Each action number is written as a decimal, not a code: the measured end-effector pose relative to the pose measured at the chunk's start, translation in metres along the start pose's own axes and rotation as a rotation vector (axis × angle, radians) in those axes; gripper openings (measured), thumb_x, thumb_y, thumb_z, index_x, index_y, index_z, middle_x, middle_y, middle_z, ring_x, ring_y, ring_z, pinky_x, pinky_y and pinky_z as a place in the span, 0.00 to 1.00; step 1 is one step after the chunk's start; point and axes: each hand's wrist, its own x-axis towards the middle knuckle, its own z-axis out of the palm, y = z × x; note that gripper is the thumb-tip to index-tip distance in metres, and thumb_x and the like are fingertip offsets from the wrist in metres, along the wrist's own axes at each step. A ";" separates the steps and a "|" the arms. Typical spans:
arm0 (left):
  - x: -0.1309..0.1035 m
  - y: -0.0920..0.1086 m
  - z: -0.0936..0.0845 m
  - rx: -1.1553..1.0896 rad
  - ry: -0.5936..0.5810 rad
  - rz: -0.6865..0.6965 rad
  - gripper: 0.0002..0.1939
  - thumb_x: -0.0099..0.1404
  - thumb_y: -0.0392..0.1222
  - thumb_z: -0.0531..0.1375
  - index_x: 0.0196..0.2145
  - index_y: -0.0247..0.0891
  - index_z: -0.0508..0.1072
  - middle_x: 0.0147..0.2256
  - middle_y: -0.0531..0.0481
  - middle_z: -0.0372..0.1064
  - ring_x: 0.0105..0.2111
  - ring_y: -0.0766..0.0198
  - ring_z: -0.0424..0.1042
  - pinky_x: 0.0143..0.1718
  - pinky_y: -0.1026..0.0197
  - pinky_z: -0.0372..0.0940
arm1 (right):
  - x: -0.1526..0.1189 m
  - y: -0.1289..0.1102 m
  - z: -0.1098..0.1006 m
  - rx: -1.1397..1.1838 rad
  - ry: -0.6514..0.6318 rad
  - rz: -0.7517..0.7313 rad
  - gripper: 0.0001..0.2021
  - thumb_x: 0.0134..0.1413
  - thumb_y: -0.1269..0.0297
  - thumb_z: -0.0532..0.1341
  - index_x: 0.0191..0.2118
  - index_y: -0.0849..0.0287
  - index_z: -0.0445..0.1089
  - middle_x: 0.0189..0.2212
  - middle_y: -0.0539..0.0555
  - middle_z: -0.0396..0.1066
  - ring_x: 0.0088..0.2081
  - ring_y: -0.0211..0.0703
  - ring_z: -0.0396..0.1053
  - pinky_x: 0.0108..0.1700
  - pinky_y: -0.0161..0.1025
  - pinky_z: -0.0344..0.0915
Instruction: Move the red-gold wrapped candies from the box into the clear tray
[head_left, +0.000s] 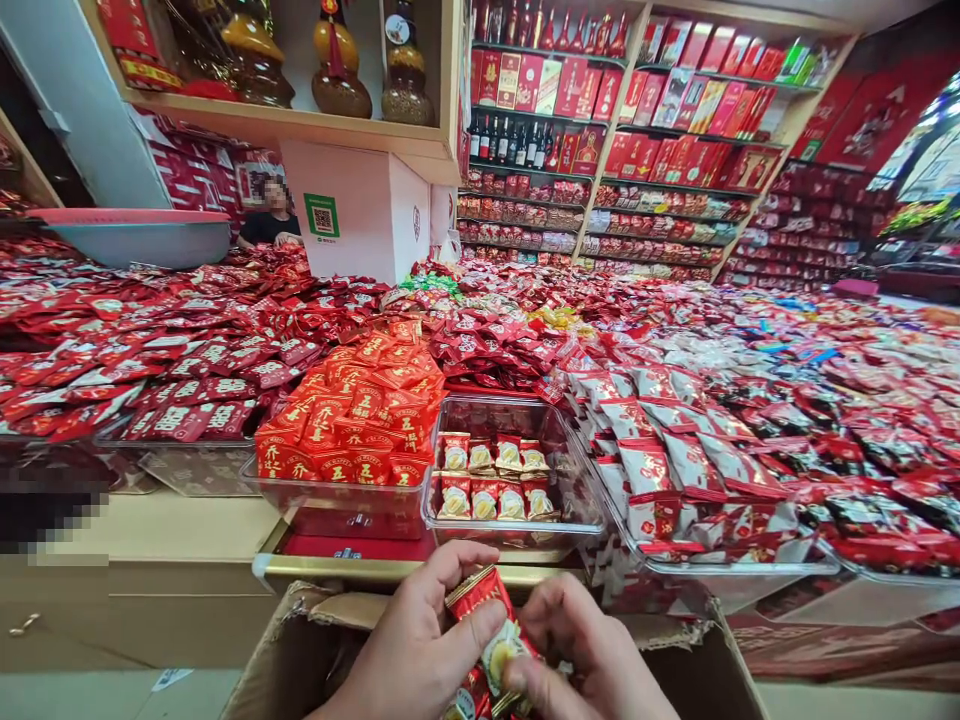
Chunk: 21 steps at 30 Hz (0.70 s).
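Observation:
Over an open cardboard box [262, 650], my left hand [424, 630] is closed on a small red and gold wrapped candy [480, 600], its thumb pressed on the wrapper. My right hand [592, 650] has curled fingers and pinches the lower end of the candies, thumb on the pale printed part. More of the same candies [469, 695] show below, partly hidden by my hands. Just beyond stands a clear plastic bin [581, 490] with matching candies [491, 475] in neat rows on its floor.
Left of that bin, another bin is heaped with orange-red packets [352, 415]. White and red packets [675, 460] fill the bins to the right. A blue basin [142, 240] rests on the packets at far left. A person [270, 215] is behind the display.

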 end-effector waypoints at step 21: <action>0.013 -0.016 -0.010 0.073 -0.056 -0.037 0.08 0.59 0.38 0.52 0.38 0.37 0.65 0.26 0.54 0.62 0.27 0.67 0.64 0.31 0.63 0.60 | 0.119 -0.051 -0.028 0.038 0.343 0.141 0.07 0.48 0.69 0.59 0.29 0.59 0.57 0.21 0.46 0.65 0.23 0.33 0.66 0.25 0.31 0.65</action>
